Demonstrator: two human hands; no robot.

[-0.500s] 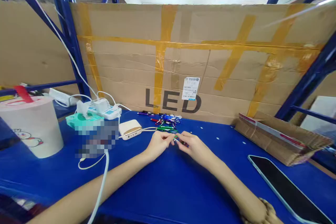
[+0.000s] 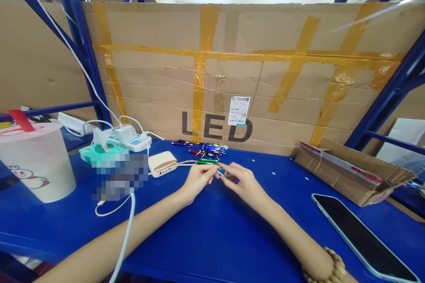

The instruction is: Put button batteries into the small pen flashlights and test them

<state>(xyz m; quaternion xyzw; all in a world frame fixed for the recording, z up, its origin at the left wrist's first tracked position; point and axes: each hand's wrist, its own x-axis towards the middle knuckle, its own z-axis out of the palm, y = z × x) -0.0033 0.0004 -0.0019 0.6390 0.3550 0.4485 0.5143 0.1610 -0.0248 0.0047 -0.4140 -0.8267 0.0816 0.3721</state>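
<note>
Shifted slightly within the fingers since the earlier frame, a green pen (image 2: pixel 228 175) now shows more plainly inside the right grip (image 2: pixel 245 181), while both hands keep nearly the same place over a blue worktop (image 2: pixel 212 239). The pen sits between the two hands, its long axis appearing to slope from the left fingertips down toward the right palm; more of its visible green lies on the right hand's side, making that hand the nearer. Whether it is whole or in parts is too small to tell.

The right grip pinches the pen between thumb and fingers, the fingers curled around it. The left grip (image 2: pixel 198 181) is nearly closed, thumb and forefinger pressed together at the pen's other end, their contact partly hidden.

Just beyond the left fingertips lie other green pens (image 2: pixel 206 162), and behind them a pile of blue, red and purple pens (image 2: pixel 212 150). Left of the left grip sits a cream device with ports (image 2: pixel 162 164); farther left stands a drinks cup (image 2: pixel 41 163). Right of the right grip, well apart, lie a smartphone (image 2: pixel 361 234) and, farther back, an open cardboard box (image 2: pixel 348 174).
</note>
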